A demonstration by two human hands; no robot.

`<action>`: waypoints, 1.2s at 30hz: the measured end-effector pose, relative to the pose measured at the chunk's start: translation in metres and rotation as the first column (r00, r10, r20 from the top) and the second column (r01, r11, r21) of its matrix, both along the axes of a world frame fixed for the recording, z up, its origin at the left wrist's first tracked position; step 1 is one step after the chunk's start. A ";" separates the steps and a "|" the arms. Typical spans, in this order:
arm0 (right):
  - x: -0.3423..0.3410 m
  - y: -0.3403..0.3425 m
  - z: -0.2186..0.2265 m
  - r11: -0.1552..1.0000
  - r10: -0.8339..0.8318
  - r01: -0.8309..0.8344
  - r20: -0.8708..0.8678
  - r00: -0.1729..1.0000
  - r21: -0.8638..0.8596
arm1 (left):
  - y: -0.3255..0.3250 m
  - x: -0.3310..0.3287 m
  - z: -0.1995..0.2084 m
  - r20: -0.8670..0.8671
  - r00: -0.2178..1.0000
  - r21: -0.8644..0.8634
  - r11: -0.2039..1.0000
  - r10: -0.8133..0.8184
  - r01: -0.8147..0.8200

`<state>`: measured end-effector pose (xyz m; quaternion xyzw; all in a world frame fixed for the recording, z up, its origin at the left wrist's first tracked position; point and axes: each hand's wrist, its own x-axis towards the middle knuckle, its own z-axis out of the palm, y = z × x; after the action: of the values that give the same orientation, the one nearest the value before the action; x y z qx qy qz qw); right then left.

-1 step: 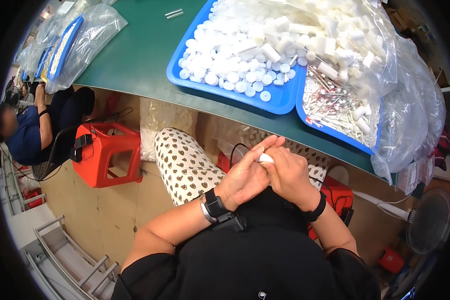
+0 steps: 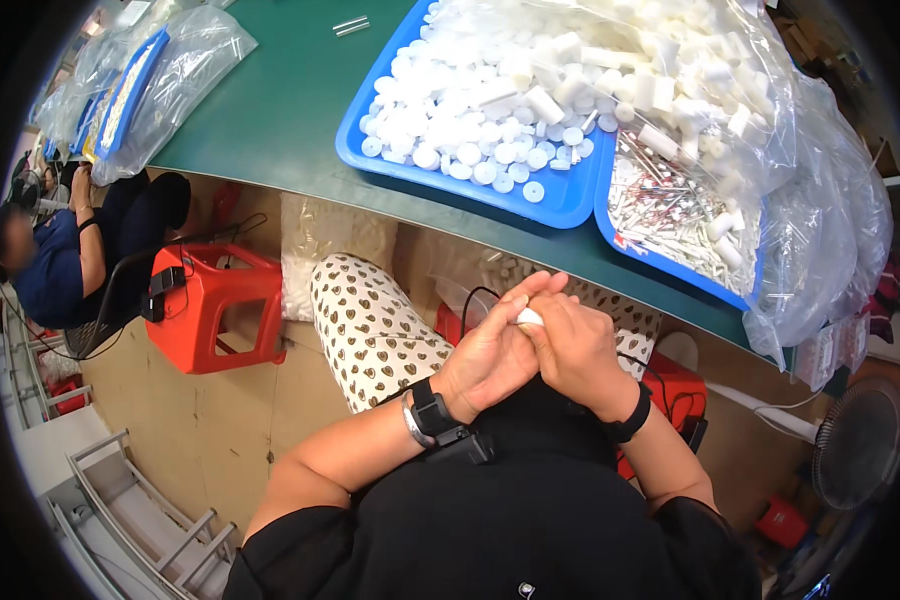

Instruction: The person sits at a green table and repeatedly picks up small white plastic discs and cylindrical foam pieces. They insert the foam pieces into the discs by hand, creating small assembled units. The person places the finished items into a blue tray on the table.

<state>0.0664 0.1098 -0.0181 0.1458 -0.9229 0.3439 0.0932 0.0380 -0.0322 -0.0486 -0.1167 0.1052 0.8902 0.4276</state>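
Note:
In front of my body, below the table edge, my two hands meet. My left hand (image 2: 492, 352) is turned palm up with its fingers stretched out, and their far part is hidden behind the right hand. My right hand (image 2: 576, 345) is closed, its thumb and fingers bent around a small white plastic piece (image 2: 530, 316) against the left hand's fingers. Only one end of that piece shows. Beyond the hands, a blue tray (image 2: 375, 168) holds a heap of white plastic discs and cylinders. Beside it a smaller blue tray (image 2: 670, 268) carries thin pins and a few white cylinders.
A clear plastic bag (image 2: 820, 230) drapes over the trays' right side. Two clear rods (image 2: 350, 26) lie on the green table (image 2: 280, 100). A red stool (image 2: 215, 310) stands at left, near another seated person (image 2: 65, 260). A fan (image 2: 855, 440) is at the right.
My right hand has shifted slightly over the white piece, so a little less of it shows. The left hand keeps almost the same place.

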 end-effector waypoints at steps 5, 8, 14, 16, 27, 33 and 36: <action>0.001 -0.014 -0.020 0.992 -0.061 0.073 0.116 0.991 -0.100 | -0.004 0.002 -0.010 0.023 0.997 -0.068 0.995 0.068 -0.066; -0.003 -0.018 -0.026 0.978 -0.098 0.125 0.159 0.982 -0.169 | -0.004 -0.005 -0.016 -0.003 0.998 -0.083 0.995 0.061 -0.061; 0.000 -0.016 -0.022 0.974 -0.061 0.117 0.272 0.960 -0.193 | 0.001 -0.002 -0.011 -0.166 0.986 -0.230 0.971 0.031 -0.070; 0.001 -0.019 -0.020 0.991 -0.081 0.107 0.261 0.962 -0.086 | 0.003 0.004 -0.016 -0.222 0.974 -0.247 0.964 0.047 -0.103; -0.001 -0.007 -0.023 0.923 -0.045 0.195 0.409 0.911 -0.333 | 0.000 -0.002 -0.021 -0.171 0.981 -0.288 0.957 -0.090 0.037; -0.002 -0.005 -0.050 0.858 0.038 0.165 0.380 0.924 -0.487 | 0.000 0.004 -0.024 -0.204 0.967 -0.408 0.911 -0.150 0.055; -0.011 0.018 -0.040 0.478 0.476 0.582 0.750 0.459 -0.658 | -0.006 0.000 -0.031 -0.191 0.969 -0.385 0.920 -0.160 0.076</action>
<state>0.0552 0.1276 -0.0576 -0.1616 -0.5112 0.7780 -0.3274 0.0378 -0.0382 -0.0798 -0.0911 0.3264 0.8335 0.4363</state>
